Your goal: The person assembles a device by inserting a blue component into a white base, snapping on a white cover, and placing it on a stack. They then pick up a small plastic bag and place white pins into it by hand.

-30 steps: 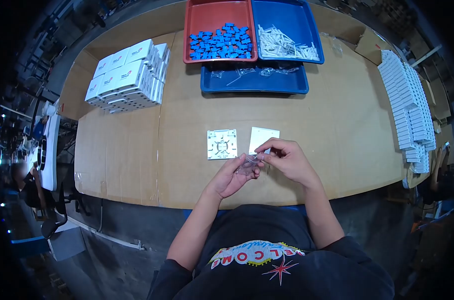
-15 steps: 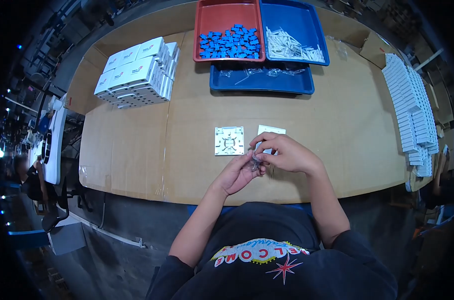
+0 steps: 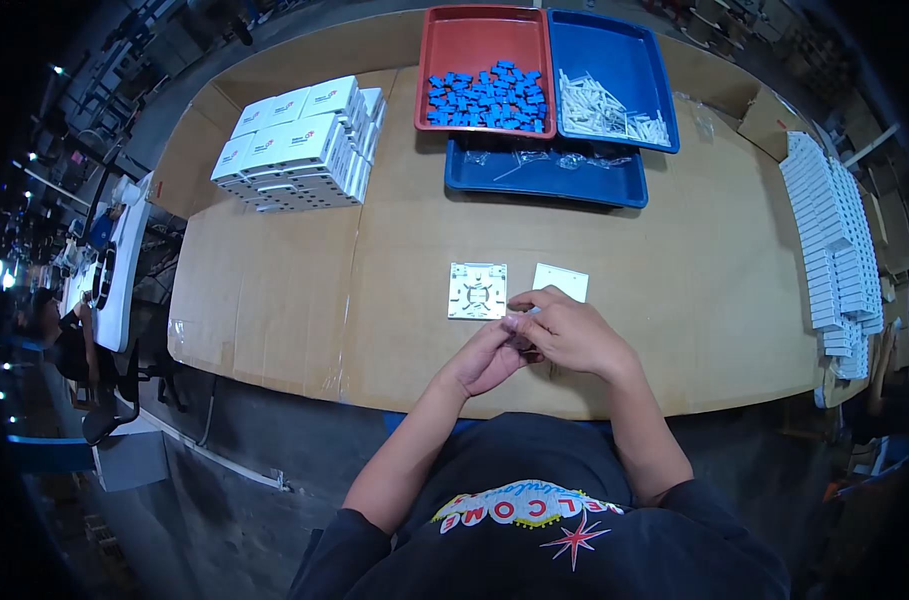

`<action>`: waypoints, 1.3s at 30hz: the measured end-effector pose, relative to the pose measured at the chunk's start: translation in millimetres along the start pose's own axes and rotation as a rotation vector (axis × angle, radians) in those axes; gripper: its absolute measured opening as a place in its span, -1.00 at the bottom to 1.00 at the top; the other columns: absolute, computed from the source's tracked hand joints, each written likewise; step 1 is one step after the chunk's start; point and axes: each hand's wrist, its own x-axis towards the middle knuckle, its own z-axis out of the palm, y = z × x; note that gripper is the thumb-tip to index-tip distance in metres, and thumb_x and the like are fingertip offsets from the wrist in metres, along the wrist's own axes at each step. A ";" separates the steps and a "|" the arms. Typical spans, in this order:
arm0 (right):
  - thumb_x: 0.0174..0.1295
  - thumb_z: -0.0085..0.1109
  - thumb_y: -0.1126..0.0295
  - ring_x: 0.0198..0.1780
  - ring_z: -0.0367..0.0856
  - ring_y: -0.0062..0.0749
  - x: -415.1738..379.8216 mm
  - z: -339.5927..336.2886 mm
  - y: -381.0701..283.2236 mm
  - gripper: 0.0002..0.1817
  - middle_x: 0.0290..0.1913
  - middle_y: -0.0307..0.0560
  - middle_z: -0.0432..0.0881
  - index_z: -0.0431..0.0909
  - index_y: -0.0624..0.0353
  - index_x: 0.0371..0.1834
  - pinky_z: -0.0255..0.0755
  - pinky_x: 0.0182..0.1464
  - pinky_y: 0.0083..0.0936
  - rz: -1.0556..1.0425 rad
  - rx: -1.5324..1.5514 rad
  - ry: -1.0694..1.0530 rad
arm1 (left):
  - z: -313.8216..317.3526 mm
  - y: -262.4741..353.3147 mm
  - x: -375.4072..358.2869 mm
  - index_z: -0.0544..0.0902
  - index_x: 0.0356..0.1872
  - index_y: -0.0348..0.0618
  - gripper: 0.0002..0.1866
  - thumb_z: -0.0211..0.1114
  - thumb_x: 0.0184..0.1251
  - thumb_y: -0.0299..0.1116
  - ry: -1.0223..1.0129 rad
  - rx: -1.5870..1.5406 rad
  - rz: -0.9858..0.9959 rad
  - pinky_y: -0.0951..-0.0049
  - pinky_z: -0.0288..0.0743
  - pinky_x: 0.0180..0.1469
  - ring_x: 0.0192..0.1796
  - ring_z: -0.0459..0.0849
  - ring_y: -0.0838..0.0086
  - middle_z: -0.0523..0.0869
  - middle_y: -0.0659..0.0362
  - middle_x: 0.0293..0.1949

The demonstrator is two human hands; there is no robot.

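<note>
My left hand [image 3: 488, 361] and my right hand [image 3: 578, 336] meet over the front of the table, fingers pinched together. Whatever sits between the fingertips is small and mostly hidden, so I cannot make it out. Just beyond my left fingers lies a white square plastic base [image 3: 478, 291] with a round pattern of slots in its middle. A plain white square plate [image 3: 563, 281] lies beside it, partly covered by my right hand.
A red tray [image 3: 486, 45] of blue clips and a blue tray [image 3: 614, 55] of white plastic pieces stand at the back. Below them, another blue tray [image 3: 544, 185] holds clear small bags. White boxed units [image 3: 289, 145] are stacked left; more white units [image 3: 824, 240] stand right.
The view has shifted slightly, so the table contents appear lower and further right. My hands stay together; the greyish item seen earlier between the fingers is now more hidden.
</note>
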 end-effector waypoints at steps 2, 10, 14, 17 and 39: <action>0.64 0.01 -0.01 0.24 0.64 -0.04 2.4 4.1 7.4 -0.47 0.27 0.01 0.70 0.79 0.26 0.02 0.53 0.27 -0.24 -0.015 0.075 -0.027 | 2.9 1.6 -0.1 0.52 0.36 -0.09 -0.55 0.13 0.72 -0.02 0.005 -0.009 0.007 0.16 0.54 0.37 0.29 0.65 0.40 0.67 0.15 0.25; 0.64 0.01 0.01 0.32 0.59 0.04 2.4 3.3 2.0 -0.45 0.30 0.14 0.67 0.75 0.35 0.09 0.46 0.37 -0.19 -0.013 0.034 -0.099 | 13.4 4.3 0.4 0.51 0.35 -0.19 -0.52 0.18 0.69 -0.03 0.052 0.019 0.030 0.26 0.55 0.33 0.19 0.68 0.47 0.70 0.19 0.16; 0.62 0.11 0.16 0.28 0.66 -0.04 13.9 -23.7 12.1 -0.58 0.29 0.14 0.68 0.75 0.34 0.07 0.51 0.32 -0.21 -0.173 0.288 -0.173 | 7.1 2.8 1.7 0.56 0.34 -0.20 -0.49 0.07 0.74 0.03 -0.024 -0.047 0.037 0.31 0.58 0.17 -0.01 0.68 0.46 0.73 0.20 0.05; 0.57 0.17 0.29 0.13 0.74 -0.16 35.2 -55.4 42.3 -0.69 0.17 0.06 0.77 0.75 0.33 0.02 0.56 0.21 -0.28 -0.295 0.325 -0.007 | 1.1 5.2 0.3 0.58 0.34 -0.22 -0.43 -0.02 0.76 0.09 -0.073 -0.070 -0.051 0.28 0.55 0.19 -0.04 0.70 0.37 0.75 0.15 0.02; 0.37 0.24 0.36 0.03 0.72 0.03 198.4 -179.1 146.9 -0.83 -0.13 0.01 0.74 0.78 0.10 -0.09 0.60 0.05 -0.07 -0.090 -0.659 0.591 | 11.3 8.2 -5.3 0.52 0.40 -0.30 -0.40 -0.07 0.79 0.05 -0.031 -0.085 -0.027 0.29 0.57 0.18 -0.04 0.69 0.38 0.75 0.10 0.03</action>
